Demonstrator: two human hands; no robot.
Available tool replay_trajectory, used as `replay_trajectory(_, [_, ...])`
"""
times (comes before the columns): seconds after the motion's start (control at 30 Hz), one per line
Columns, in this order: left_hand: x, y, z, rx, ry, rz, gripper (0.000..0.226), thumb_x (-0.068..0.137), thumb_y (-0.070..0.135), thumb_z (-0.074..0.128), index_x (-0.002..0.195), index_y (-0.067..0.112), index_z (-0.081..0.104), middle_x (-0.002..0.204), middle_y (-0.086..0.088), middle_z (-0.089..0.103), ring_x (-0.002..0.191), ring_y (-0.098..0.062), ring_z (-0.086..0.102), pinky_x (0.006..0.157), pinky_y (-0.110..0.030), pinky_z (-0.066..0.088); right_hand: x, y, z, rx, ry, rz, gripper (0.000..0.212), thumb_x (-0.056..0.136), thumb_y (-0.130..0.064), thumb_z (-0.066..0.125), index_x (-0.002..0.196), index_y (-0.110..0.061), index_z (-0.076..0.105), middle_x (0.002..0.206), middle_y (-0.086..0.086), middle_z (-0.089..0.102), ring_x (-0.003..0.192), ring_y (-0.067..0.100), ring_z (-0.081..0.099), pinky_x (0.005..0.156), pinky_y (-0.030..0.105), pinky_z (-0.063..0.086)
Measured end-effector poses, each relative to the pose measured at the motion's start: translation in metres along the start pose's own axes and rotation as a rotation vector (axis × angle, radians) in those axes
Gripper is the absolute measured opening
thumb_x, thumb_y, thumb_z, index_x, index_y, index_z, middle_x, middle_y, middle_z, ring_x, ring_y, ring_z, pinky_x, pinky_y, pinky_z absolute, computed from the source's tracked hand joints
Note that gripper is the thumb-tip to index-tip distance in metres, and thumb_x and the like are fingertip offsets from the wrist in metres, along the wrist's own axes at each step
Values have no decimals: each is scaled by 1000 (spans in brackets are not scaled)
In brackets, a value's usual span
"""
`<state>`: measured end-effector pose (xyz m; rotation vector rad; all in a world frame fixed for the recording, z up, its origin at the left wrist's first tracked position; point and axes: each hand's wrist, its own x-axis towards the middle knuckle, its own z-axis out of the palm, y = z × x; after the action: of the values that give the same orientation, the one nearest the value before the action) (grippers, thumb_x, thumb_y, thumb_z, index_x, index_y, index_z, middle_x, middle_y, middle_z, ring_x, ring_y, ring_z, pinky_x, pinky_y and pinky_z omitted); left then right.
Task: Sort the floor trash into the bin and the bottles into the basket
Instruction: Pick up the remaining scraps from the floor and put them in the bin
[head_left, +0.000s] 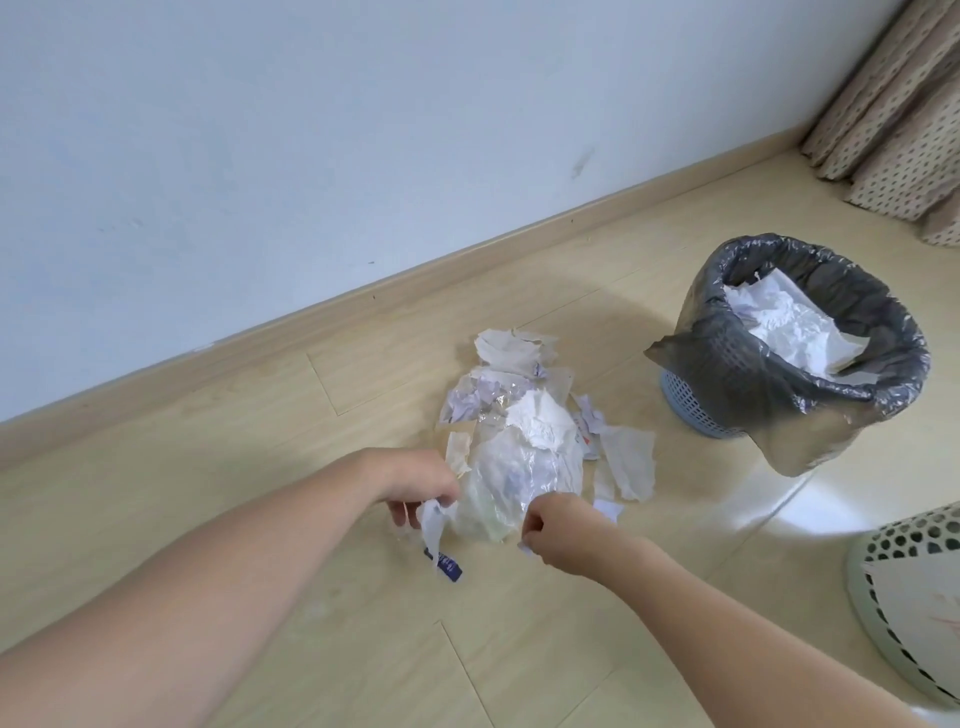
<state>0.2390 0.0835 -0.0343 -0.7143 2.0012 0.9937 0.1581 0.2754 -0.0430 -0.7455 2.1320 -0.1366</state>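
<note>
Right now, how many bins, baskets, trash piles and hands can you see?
Bins: 1, the lined bin
Baskets: 1, the white basket
Trash piles: 1, the trash pile
Hands: 2, left hand, right hand
Total: 5

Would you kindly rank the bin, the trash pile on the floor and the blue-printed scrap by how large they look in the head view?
1. bin, though barely.
2. trash pile, close to the bin in apparent size, so this order is unsure.
3. blue-printed scrap, clearly smallest.
</note>
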Motion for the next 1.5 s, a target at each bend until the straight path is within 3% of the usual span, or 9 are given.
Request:
replay_trajectory(0.17, [-30,39,-20,-48,216,18,11,82,13,48,71,12,43,71,-5,38,40,-19,54,43,-18,36,-27,-3,-85,-144,69,-141,7,88,-13,56,90,-14,62,78,-8,57,77,13,55,60,20,43])
replay_trajectory(0.3, [-50,86,-37,-238,351,137,11,75,15,53,67,13,46,75,-8,34,55,-29,50,64,-34,48,-47,12,-157,-176,210,-159,19,85,-8,50,94,-23,55,77,-9,53,75,16,58,58,22,46])
replay_trajectory(0.57, [-74,220,-56,-445,526,338,25,86,5,50,65,13,40,67,-4,35,58,-20,41,68,-35,52,-71,76,-245,187,495,-156,6,85,-12,60,82,-13,65,62,0,65,46,12,55,57,27,51])
replay_trajectory(0.73, [-62,308,-60,-330,571,371,22,87,7,50,66,12,46,64,-2,50,60,-18,49,65,-30,47,-72,130,-289,420,619,-9,13,87,-7,53,89,-6,66,88,14,71,72,26,62,68,33,55])
replay_trajectory(0.97, [-14,402,-39,-44,607,397,13,83,19,48,71,15,53,70,-4,61,69,-22,54,64,-30,38,-69,189,-302,555,729,135,21,88,2,44,70,-8,44,63,2,43,54,15,40,43,22,28])
replay_trajectory(1.1, [21,423,-22,102,578,333,12,88,15,45,78,16,52,73,-3,50,66,-20,40,59,-28,31,-60,209,-300,570,623,155,25,90,2,43,100,-21,43,67,-3,42,71,19,51,55,23,40])
replay_trajectory(1.3, [41,424,-25,231,593,306,16,87,11,39,76,16,49,70,-3,44,63,-20,35,56,-27,29,-51,222,-303,611,663,195,11,86,1,44,87,-8,50,78,5,54,69,22,50,63,27,41])
replay_trajectory(1.4, [39,409,-37,214,622,319,18,84,9,35,68,19,38,64,1,36,60,-20,30,55,-27,24,-50,211,-301,570,705,141,16,84,1,42,73,-11,39,68,2,41,58,17,38,58,25,33])
replay_trajectory(1.5, [33,382,-47,187,671,319,17,89,14,37,73,16,42,68,0,42,61,-20,35,55,-27,28,-47,187,-297,420,769,76,13,83,-2,43,73,-11,42,76,4,47,74,25,48,60,28,36])
